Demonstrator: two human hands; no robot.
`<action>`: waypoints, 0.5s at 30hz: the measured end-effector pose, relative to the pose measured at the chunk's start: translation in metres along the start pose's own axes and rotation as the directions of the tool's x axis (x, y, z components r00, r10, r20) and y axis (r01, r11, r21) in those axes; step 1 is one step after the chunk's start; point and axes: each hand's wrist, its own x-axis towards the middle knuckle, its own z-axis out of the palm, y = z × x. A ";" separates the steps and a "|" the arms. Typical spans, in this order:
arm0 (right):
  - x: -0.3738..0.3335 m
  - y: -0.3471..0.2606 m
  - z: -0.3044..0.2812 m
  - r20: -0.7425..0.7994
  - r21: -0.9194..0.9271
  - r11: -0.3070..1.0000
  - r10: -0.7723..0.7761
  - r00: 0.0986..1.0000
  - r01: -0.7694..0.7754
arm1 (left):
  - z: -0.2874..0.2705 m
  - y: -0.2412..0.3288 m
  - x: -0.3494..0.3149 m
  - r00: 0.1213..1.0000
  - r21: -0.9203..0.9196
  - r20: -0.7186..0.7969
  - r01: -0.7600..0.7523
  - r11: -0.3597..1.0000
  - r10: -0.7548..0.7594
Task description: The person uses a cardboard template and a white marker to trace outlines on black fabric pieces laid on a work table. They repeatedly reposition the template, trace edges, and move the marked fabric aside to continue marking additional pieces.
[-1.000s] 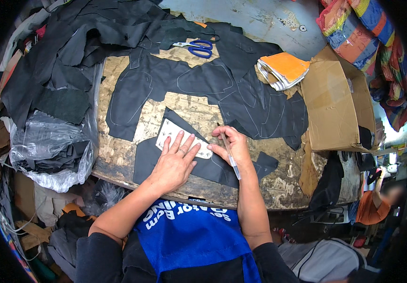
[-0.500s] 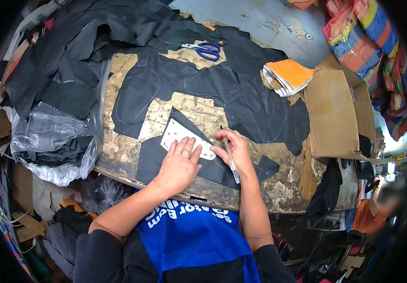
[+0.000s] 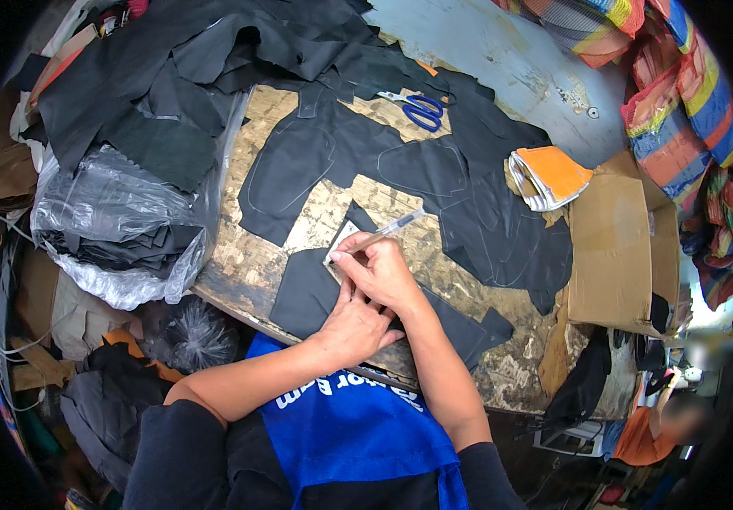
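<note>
A slim clear-barrelled pen [image 3: 402, 223] is gripped in my right hand [image 3: 381, 274], tilted with its upper part leaning away to the right. Its tip is down by the left edge of a white pattern piece [image 3: 340, 241], where my fingers hide the contact. Beneath my right hand, my left hand [image 3: 354, 326] lies flat with fingers stretched over the pattern piece, which is mostly covered. Under both hands is a black leather piece [image 3: 300, 296].
Blue-handled scissors [image 3: 423, 110] lie beyond larger black leather [image 3: 294, 174] marked with pale outlines. A folded orange-and-white cloth [image 3: 553, 174] sits beside a cardboard box [image 3: 608, 255] on the right. At left stands a plastic bag [image 3: 116, 212] with black scraps.
My right hand has swung left across my left hand, and the pen now leans the other way. My left hand has shifted toward me. The whole view has shifted slightly.
</note>
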 end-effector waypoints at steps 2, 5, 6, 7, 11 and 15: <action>0.006 0.000 0.002 0.012 -0.074 0.997 -0.012 1.000 0.013 | -0.002 0.001 0.000 1.000 -0.044 -0.023 -0.001 0.999 0.000; 0.010 0.001 0.003 0.025 -0.218 0.944 -0.248 0.968 0.248 | -0.004 0.001 0.000 1.000 -0.094 0.019 0.006 0.996 -0.004; 0.012 0.001 0.003 0.012 -0.238 0.941 -0.245 0.969 0.241 | -0.005 0.001 0.001 0.998 -0.086 0.064 0.012 0.996 -0.007; 0.013 0.002 0.003 0.005 -0.250 0.936 -0.256 0.967 0.249 | -0.005 0.001 0.000 1.000 -0.086 0.028 0.010 0.996 -0.008; 0.027 0.007 0.004 -0.248 -0.300 0.942 -0.229 0.941 0.150 | -0.006 0.003 0.000 0.999 -0.045 -0.040 0.002 0.999 -0.004; 0.036 0.012 0.002 -0.347 -0.268 0.961 -0.163 0.924 0.069 | -0.006 0.003 0.000 0.998 -0.076 -0.062 0.020 0.997 -0.025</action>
